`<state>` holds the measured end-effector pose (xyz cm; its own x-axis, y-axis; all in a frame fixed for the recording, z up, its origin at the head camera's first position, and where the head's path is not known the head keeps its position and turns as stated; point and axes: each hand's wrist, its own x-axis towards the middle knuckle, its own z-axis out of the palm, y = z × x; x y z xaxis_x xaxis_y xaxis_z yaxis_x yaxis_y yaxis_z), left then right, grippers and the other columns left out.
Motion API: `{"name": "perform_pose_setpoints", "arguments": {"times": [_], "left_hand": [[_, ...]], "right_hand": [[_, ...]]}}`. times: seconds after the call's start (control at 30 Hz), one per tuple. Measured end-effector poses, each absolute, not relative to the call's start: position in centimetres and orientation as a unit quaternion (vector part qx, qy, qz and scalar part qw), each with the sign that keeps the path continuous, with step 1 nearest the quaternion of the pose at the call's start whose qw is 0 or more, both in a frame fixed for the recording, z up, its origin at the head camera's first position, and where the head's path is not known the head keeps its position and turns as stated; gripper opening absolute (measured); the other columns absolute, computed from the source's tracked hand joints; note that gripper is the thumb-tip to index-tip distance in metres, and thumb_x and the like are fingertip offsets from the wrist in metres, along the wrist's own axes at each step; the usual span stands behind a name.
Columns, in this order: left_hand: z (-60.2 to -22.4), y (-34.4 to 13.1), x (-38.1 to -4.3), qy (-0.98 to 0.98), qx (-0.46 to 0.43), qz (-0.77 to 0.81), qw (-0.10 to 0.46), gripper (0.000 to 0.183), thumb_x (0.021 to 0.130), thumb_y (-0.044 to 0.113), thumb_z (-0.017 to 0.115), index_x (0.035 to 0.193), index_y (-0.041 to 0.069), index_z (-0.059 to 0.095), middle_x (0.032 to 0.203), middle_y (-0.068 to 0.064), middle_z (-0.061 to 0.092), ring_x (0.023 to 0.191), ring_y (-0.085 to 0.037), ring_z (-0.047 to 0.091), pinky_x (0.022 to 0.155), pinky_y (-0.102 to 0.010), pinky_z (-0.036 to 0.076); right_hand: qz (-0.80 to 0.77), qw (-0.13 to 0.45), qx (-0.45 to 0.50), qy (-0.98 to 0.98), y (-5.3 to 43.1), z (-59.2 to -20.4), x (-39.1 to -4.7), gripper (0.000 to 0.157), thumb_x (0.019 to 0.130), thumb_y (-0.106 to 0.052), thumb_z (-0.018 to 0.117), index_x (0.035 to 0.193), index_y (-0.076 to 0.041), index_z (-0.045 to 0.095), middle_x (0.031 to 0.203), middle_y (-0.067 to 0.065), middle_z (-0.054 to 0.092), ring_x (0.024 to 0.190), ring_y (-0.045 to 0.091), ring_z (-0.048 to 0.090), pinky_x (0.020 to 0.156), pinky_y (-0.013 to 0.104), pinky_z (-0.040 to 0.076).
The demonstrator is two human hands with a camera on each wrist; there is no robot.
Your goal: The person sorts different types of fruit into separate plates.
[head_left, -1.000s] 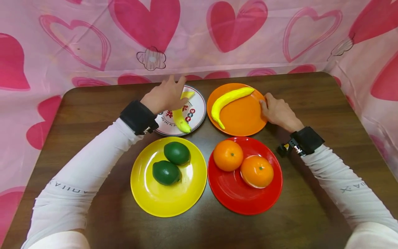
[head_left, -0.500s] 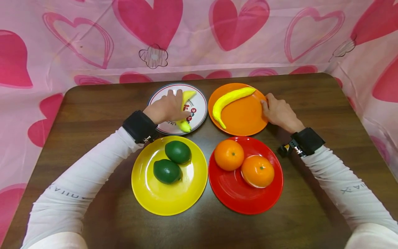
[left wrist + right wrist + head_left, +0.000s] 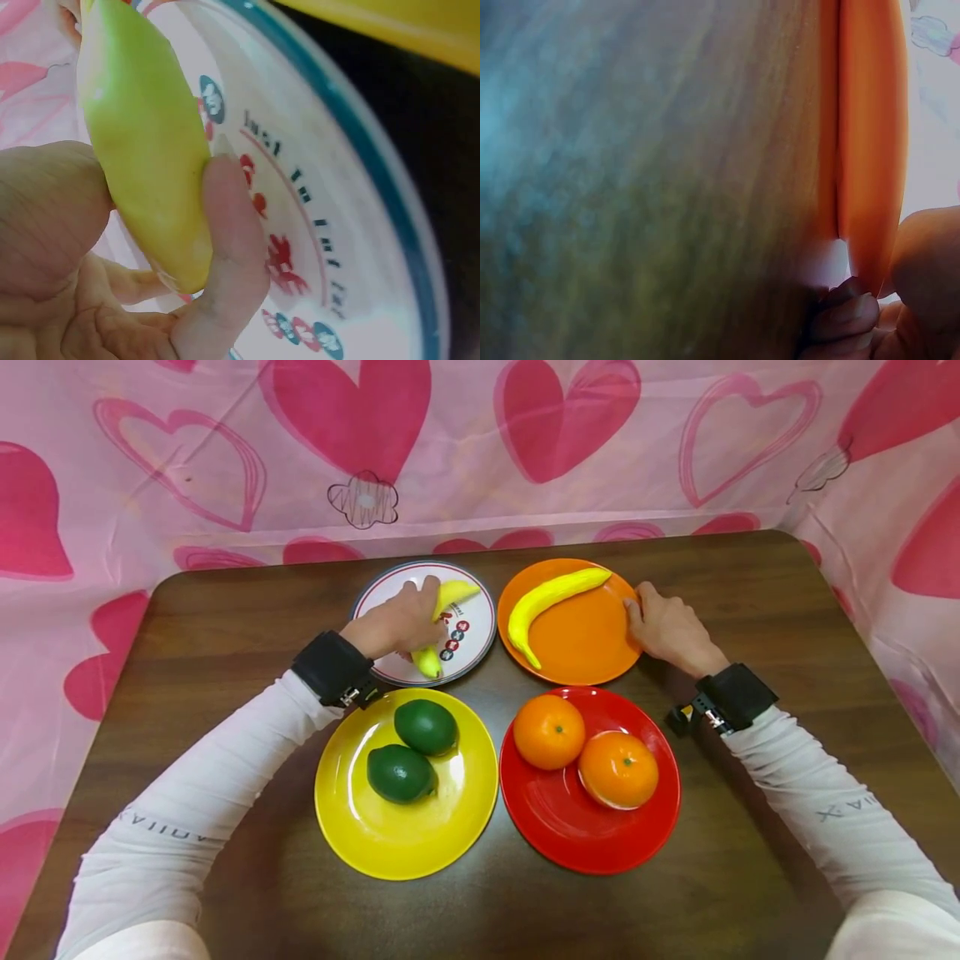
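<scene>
My left hand (image 3: 401, 620) grips a yellow banana (image 3: 456, 595) over the white printed plate (image 3: 378, 593) at the back left. In the left wrist view the banana (image 3: 146, 127) sits between thumb and fingers, with the plate's lettering and blue rim (image 3: 360, 124) behind it. At the back right, my right hand (image 3: 673, 627) pinches the edge of the orange plate (image 3: 588, 639), on which a second banana (image 3: 551, 597) lies curved along the left side. The right wrist view shows fingertips (image 3: 851, 315) under the orange rim (image 3: 874, 150) and the thumb on its other side.
Nearer me, a yellow plate (image 3: 352, 827) bears two green lemon-shaped fruits (image 3: 425, 727). Beside it on the right, a red plate (image 3: 570, 839) holds two oranges (image 3: 550, 732). The brown wooden table (image 3: 247, 610) ends at a pink heart-print cloth (image 3: 465, 443) behind.
My left hand has come down onto the banana on the white plate and gripped it; the banana's near end has swung left. The right hand stays at the orange plate's edge.
</scene>
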<state>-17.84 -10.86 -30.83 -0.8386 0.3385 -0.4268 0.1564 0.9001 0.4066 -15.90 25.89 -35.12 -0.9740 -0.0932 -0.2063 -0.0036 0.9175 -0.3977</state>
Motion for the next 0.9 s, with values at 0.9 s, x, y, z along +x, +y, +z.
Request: {"name": "perform_pose_setpoints", "arguments": {"times": [0.9], "left_hand": [[-25.0,0.9,-17.4,0.921,0.33,0.158,0.13,0.062,0.092,0.034,0.059,0.141,0.01,0.029,0.112,-0.008,0.049,0.088,-0.018,0.056,0.075,-0.022,0.049]], "right_hand": [[-0.201,0.087,-0.033,0.975,26.1,-35.3,-15.7,0.053,0.101,-0.048,0.032,0.127,-0.003,0.039,0.091,0.02,0.051,0.077,0.037,0.051,0.07,0.046,0.044]]}}
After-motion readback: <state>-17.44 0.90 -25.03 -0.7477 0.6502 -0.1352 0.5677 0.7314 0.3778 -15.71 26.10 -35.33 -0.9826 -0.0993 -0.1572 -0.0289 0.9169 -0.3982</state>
